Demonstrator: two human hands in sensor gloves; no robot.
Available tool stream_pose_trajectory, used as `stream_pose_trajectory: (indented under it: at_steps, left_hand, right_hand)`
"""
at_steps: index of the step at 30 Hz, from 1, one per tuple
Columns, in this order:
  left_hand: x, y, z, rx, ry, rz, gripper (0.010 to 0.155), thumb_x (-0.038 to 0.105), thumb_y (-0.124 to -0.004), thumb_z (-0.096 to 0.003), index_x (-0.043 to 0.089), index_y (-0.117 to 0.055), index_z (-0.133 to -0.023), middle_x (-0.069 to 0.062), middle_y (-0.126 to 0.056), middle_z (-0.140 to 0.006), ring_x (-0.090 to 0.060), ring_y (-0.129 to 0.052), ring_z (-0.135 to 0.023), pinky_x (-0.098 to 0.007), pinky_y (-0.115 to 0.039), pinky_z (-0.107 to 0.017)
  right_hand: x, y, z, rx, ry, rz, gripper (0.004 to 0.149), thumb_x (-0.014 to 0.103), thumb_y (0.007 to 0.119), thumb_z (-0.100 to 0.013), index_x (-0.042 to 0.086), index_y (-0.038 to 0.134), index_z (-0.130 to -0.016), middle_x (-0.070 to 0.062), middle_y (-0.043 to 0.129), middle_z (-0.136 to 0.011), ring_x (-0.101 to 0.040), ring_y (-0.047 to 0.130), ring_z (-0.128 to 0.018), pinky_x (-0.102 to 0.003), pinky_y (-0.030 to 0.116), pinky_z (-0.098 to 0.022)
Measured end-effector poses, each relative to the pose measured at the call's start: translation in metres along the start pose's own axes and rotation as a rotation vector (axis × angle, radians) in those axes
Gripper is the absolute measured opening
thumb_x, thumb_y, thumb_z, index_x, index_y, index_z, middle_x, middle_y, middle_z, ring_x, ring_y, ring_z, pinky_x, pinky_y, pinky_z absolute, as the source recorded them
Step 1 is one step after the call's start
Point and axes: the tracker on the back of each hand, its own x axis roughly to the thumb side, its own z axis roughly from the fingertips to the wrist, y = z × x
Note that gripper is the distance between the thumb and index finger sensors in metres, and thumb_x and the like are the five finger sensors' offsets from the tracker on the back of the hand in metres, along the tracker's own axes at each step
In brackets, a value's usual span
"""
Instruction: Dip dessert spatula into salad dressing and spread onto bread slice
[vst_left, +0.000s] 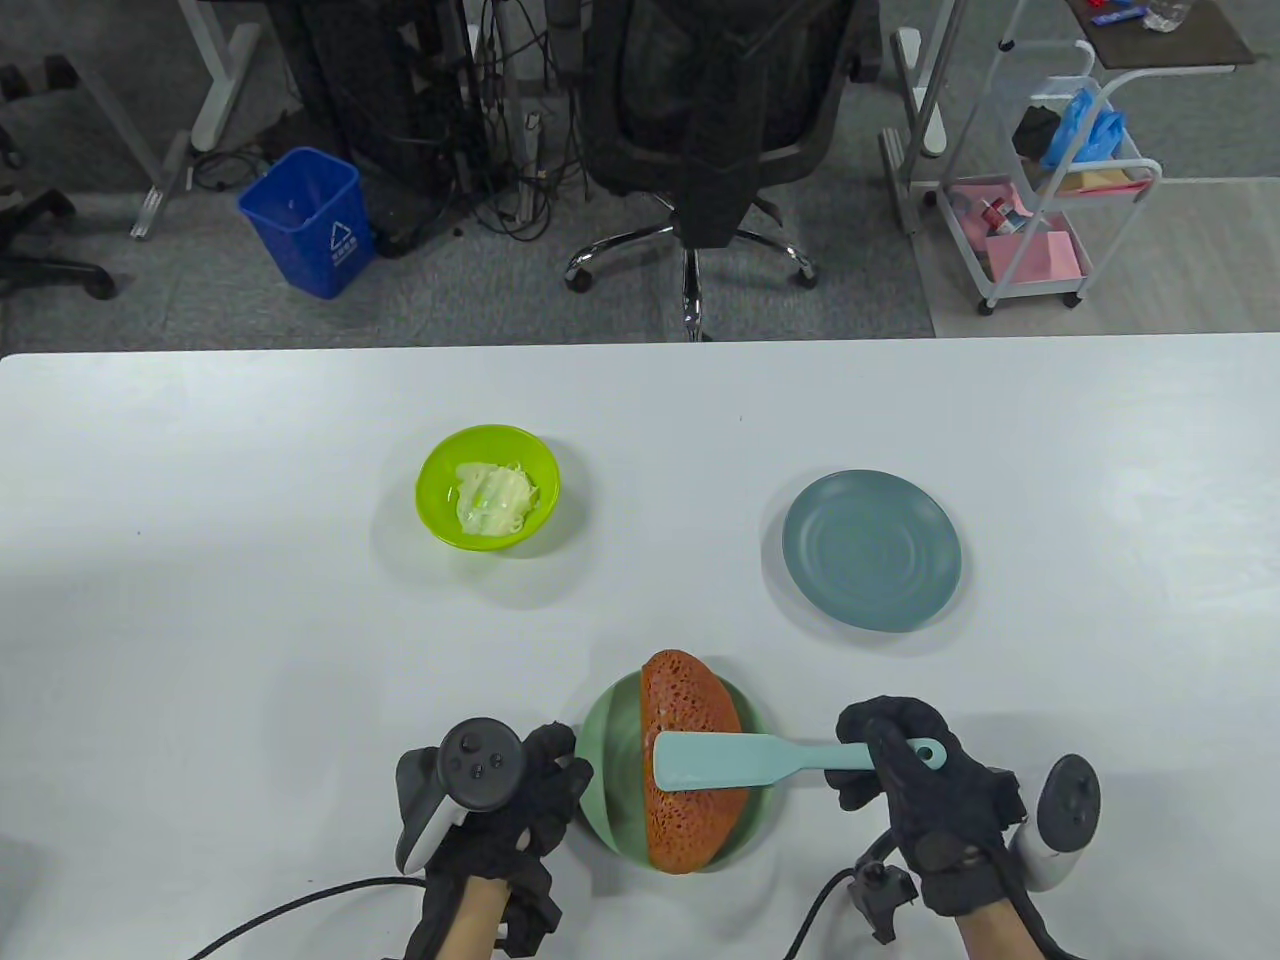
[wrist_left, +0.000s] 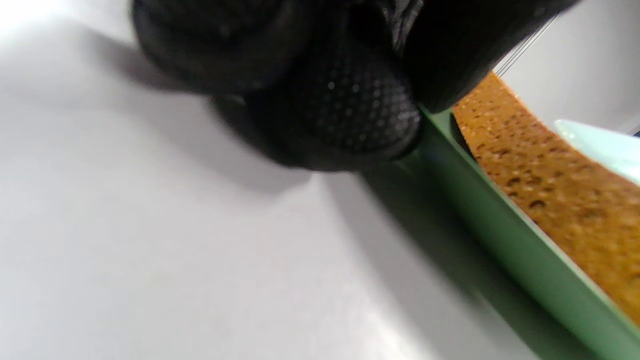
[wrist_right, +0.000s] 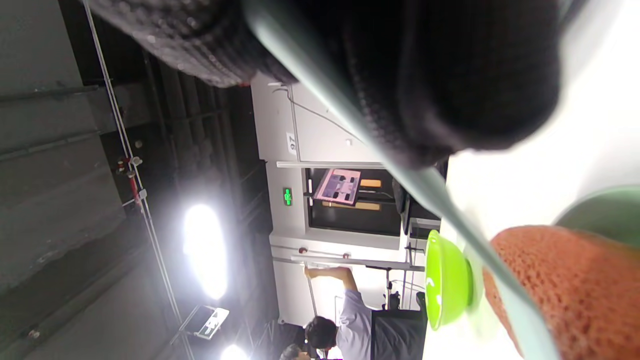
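An orange-brown bread slice (vst_left: 688, 720) lies on a green plate (vst_left: 608, 730) at the table's near middle. My right hand (vst_left: 900, 765) grips the handle of a light teal dessert spatula (vst_left: 740, 762), whose blade lies flat across the bread. The spatula's handle (wrist_right: 430, 190) and the bread (wrist_right: 565, 285) also show in the right wrist view. My left hand (vst_left: 545, 775) rests with its fingers (wrist_left: 345, 110) against the plate's left rim (wrist_left: 500, 220). A lime green bowl (vst_left: 488, 487) with pale salad dressing (vst_left: 493, 497) stands farther back on the left.
A grey-blue plate (vst_left: 872, 549) stands to the right, behind my right hand. The white table's far edge (vst_left: 640, 340) runs across the view, with an office chair, a blue bin and a cart beyond it.
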Motion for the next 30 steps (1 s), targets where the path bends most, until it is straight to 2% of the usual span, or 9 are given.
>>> stream_pose_trajectory:
  at_steps: [14,26,30]
  left_hand:
    - [0.0,0.0,0.0,0.0,0.0,0.0,0.055,0.043,-0.082,-0.0611,0.008,-0.075,-0.103,0.005,-0.101,-0.063,-0.011,-0.109,-0.032,-0.027,-0.094,-0.024]
    - [0.0,0.0,0.0,0.0,0.0,0.0,0.056,0.043,-0.082,-0.0612,0.007,-0.075,-0.103,0.005,-0.101,-0.063,-0.011,-0.109,-0.032,-0.028,-0.094,-0.024]
    - [0.0,0.0,0.0,0.0,0.0,0.0,0.056,0.043,-0.082,-0.0611,0.007,-0.075,-0.103,0.005,-0.101,-0.063,-0.011,-0.109,-0.032,-0.027,-0.094,-0.024]
  right_hand:
    - [0.017,0.003,0.007,-0.086,-0.017,0.154,0.035,0.033,0.078,-0.062,0.008,0.072,-0.086,-0.026,0.075,-0.082,-0.048,0.097,-0.046,-0.046,0.088,-0.027]
    - [0.031,-0.031,0.009,-0.221,-0.033,0.184,0.034,0.034,0.076,-0.063,0.008,0.072,-0.085,-0.024,0.075,-0.08,-0.046,0.095,-0.041,-0.045,0.085,-0.024]
    - [0.03,-0.036,0.008,-0.232,-0.022,0.164,0.035,0.034,0.076,-0.063,0.008,0.071,-0.085,-0.024,0.075,-0.08,-0.046,0.094,-0.042,-0.045,0.084,-0.024]
